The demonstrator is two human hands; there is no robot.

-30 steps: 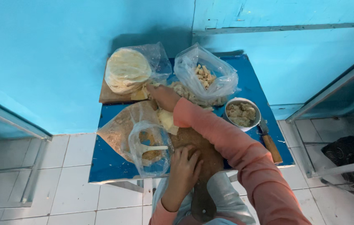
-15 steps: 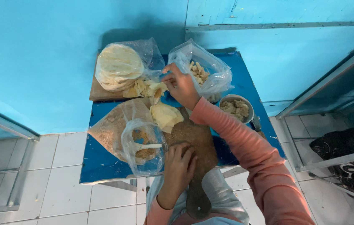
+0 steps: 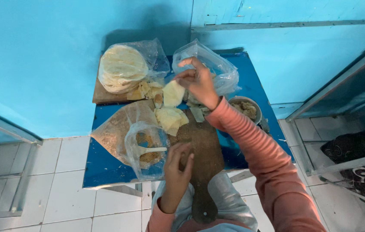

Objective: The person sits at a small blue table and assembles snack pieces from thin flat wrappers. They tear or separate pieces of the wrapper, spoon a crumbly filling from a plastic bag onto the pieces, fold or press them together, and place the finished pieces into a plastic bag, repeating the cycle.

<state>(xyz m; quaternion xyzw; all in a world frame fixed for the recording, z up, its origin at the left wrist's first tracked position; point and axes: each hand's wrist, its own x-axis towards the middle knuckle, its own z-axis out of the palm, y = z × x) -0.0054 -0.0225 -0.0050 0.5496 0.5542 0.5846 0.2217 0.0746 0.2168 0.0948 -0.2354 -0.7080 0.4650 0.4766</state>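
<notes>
Two hands are working: right hand [image 3: 197, 81] pinching a dough sheet [image 3: 174, 93], which may tear; left hand [image 3: 178, 165] is resting open on the board [image 3: 202, 146].

Small blue table [image 3: 105, 165] against blue wall, standing on white tiled floor [image 3: 28, 189].

Under left hand [image 3: 178, 161]: dark wooden paddle board [image 3: 202, 146], handle overhanging near edge. Left of that hand: clear bag of brown crumbs [image 3: 124, 131] with white spoon [image 3: 150, 150] in it.

Left of right hand [image 3: 197, 81]: wooden board [image 3: 103, 95] bearing bagged stack of flatbreads [image 3: 122, 68]. Behind right hand: clear bag [image 3: 221, 71]. Right of right wrist: metal bowl [image 3: 247, 107] of filling.
</notes>
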